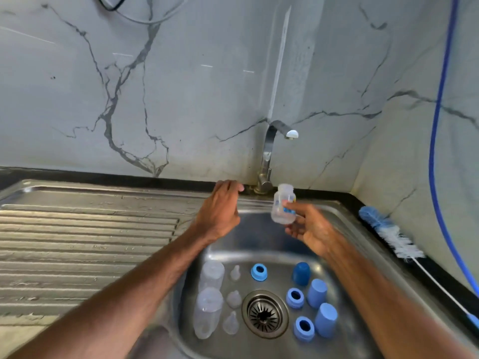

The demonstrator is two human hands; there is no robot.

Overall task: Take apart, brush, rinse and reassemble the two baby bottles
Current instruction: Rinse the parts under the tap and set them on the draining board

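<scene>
While the right hand point(311, 229) pinched it between thumb and fingertips, the small bottle point(283, 204) stood nearly upright above the sink point(344, 218), below and in front of the tap point(268, 151). It was clear plastic, short and squat, with blue print on its side and a bare threaded neck open at the top; motion blur hid finer detail. The left hand point(220, 208) held nothing, its fingers loosely bent over the sink's back rim just beside the tap base, well apart from the right. Down in the basin, two more clear bottles point(210, 275) lay side by side left of the drain point(265, 314), with three clear teats point(234, 299) between them and it. Three blue rings point(295, 297) and three blue caps point(317, 292), one darker, stood to the right. A blue-and-white brush point(391, 233) lay on the counter.
</scene>
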